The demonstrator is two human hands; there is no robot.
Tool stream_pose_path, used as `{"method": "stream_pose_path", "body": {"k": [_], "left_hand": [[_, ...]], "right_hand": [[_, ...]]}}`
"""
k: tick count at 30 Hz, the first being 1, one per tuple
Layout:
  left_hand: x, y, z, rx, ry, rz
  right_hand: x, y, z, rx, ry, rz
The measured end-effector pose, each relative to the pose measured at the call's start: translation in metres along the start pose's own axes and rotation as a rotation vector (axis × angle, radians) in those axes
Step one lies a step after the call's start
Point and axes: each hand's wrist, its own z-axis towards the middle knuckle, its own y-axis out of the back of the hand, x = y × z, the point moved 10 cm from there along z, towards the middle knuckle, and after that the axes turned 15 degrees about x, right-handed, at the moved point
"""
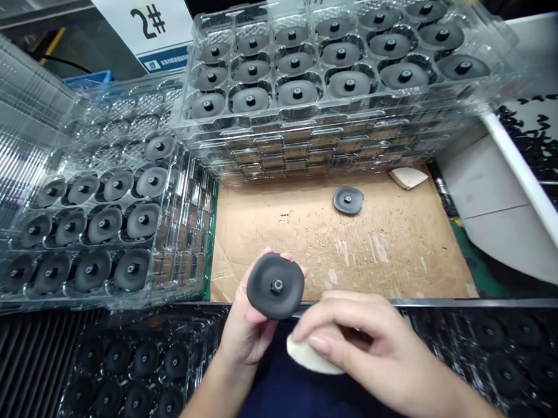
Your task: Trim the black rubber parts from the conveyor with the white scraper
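Observation:
My left hand (251, 330) grips a black rounded disc (276, 288) by its edge, its dished face with a small central metal stud turned up toward me. In my right hand (370, 346) a cream-coloured pad (313, 356) is pinched between thumb and fingers, just below and right of the disc and apart from its face. A second black disc (348, 200), stud upward, lies on the cardboard sheet (305, 234) beyond my hands. Near the sheet's far right corner rests another cream piece (408, 177), with a pointed end.
Stacked clear plastic trays (300, 127) stand at the back, filled with black discs. More clear trays (173, 229) are at left, partly filled. Dark trays of discs flank me below. A white-edged bin (528, 163) bounds the right side, with small black parts (537, 145) beyond.

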Motion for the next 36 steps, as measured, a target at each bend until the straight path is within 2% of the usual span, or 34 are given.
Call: {"method": "stream_pose_path", "body": {"k": [1, 2, 5, 7, 10, 15, 20, 23, 25, 27, 29, 30, 31, 32, 34, 35, 36], "left_hand": [[-0.001, -0.001, 0.0, 0.015, -0.004, -0.014], [-0.002, -0.003, 0.001, 0.03, -0.009, -0.023], [-0.002, -0.006, 0.002, 0.045, -0.011, -0.025], [-0.001, -0.006, 0.002, 0.032, -0.004, -0.021], [0.001, -0.004, 0.0, 0.006, 0.008, -0.005], [0.001, -0.005, -0.003, -0.006, 0.016, 0.006], [0.003, -0.009, -0.003, -0.016, 0.013, 0.004], [0.007, -0.01, -0.004, -0.035, 0.011, 0.005], [0.012, -0.009, -0.005, -0.043, 0.038, 0.002], [0.015, -0.007, -0.007, -0.048, 0.059, 0.007], [0.013, -0.002, -0.009, -0.08, 0.051, 0.03], [0.013, 0.001, -0.01, -0.096, 0.047, 0.042], [0.013, 0.002, -0.01, -0.107, 0.053, 0.053], [0.014, 0.003, -0.011, -0.116, 0.072, 0.066], [0.019, 0.003, -0.011, -0.12, 0.119, 0.069], [0.021, 0.003, -0.011, -0.117, 0.136, 0.058], [0.022, 0.003, -0.01, -0.116, 0.138, 0.04]], "right_hand": [[-0.011, 0.001, -0.004, 0.011, -0.04, 0.11], [-0.023, 0.006, -0.01, -0.031, -0.083, 0.186], [-0.056, 0.024, -0.027, -0.23, -0.181, 0.283], [-0.069, 0.025, -0.032, -0.259, -0.209, 0.316], [-0.077, 0.022, -0.034, -0.281, -0.237, 0.331], [-0.074, 0.017, -0.033, -0.312, -0.246, 0.307], [-0.054, 0.028, -0.034, -0.347, -0.194, 0.148], [-0.015, 0.036, -0.029, -0.4, -0.073, -0.068], [0.021, 0.029, -0.02, -0.355, 0.106, -0.229], [0.043, 0.012, -0.007, -0.2, 0.224, -0.313], [0.042, -0.006, 0.007, 0.008, 0.179, -0.309], [0.036, -0.011, 0.012, 0.076, 0.126, -0.301], [0.033, -0.012, 0.015, 0.09, 0.088, -0.303], [0.033, -0.008, 0.017, 0.045, 0.088, -0.322], [0.043, 0.002, 0.015, -0.106, 0.179, -0.373], [0.047, 0.004, 0.013, -0.137, 0.226, -0.369], [0.048, 0.003, 0.011, -0.113, 0.255, -0.341]]}}
